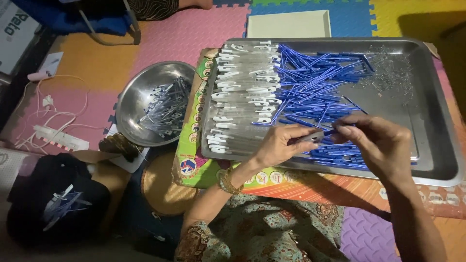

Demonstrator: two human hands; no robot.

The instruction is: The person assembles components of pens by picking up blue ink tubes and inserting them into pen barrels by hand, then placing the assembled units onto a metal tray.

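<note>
My left hand (277, 144) pinches a clear pen barrel (310, 137) over the front of a large steel tray (432, 160). My right hand (378, 140) holds a thin blue refill (335, 130) whose tip meets the barrel's end. A heap of blue refills (315, 87) lies in the tray's middle. Clear barrels with white clips (242, 92) are stacked at its left. Small clear parts (391, 73) are scattered at the tray's far right.
A round steel bowl (133, 104) with assembled pens stands left of the tray. A black bag (53, 204) with more pens is at bottom left. A white power strip and cables (60, 138) lie on the foam floor mats. A cream flat tray (289, 24) sits beyond the steel tray.
</note>
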